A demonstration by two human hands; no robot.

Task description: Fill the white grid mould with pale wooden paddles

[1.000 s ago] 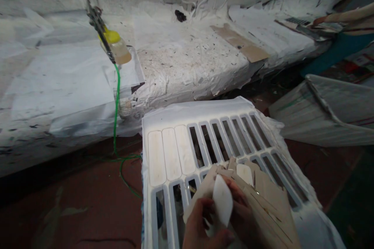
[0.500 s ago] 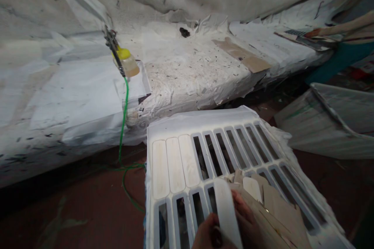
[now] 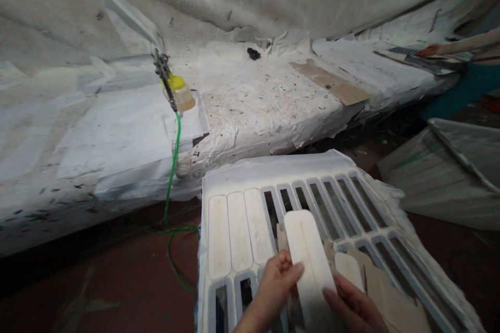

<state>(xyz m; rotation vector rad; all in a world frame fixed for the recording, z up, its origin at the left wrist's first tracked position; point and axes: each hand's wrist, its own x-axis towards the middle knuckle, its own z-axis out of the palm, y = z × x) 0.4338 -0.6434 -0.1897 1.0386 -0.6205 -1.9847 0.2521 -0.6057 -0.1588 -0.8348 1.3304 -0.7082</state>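
Between my hands is a long, flat white panel (image 3: 308, 255) with rounded corners and a thin line down its middle. My left hand (image 3: 275, 283) is closed on its left edge, thumb on the face. My right hand (image 3: 353, 302) grips the lower right edge, its thumb also on top. Below lies a white slotted rack (image 3: 279, 247) with two rows of long openings. Similar white panels (image 3: 239, 231) fill three openings at the upper left. Pieces of brown cardboard (image 3: 394, 291) and another white panel (image 3: 349, 270) lie on the rack, right of my hands.
A spray gun (image 3: 166, 80) with a yellow-lidded cup (image 3: 182, 94) hangs at left on a green hose (image 3: 175, 161). Behind the rack runs a paper-covered bench (image 3: 253, 104) with dark flecks. A co-worker's hand (image 3: 428, 51) is at far right, above a pale bin (image 3: 433, 177).
The panel has risen and turned its broad face toward me. My left hand has come up to its left edge, and my right hand has shifted to the right edge. The view has shifted slightly.
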